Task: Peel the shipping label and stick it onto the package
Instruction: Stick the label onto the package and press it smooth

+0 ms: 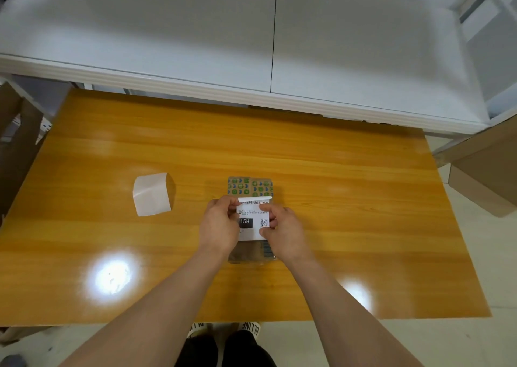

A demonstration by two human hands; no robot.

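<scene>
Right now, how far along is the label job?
Peeling looks done: the curled backing sheet lies apart on the table. In hand: the left hand and right hand hold the label over the package. Left: pressing it flat; its top edge looks lifted.

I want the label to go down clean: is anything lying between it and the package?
Nothing visible. The left hand and right hand pinch the shipping label directly over the package; the curled white sheet lies apart on the table, to the left. The label's underside is hidden.

Packing room, cardboard boxes [486, 176] flanking wooden table [195, 148], white shelving [251, 45] behind
</scene>
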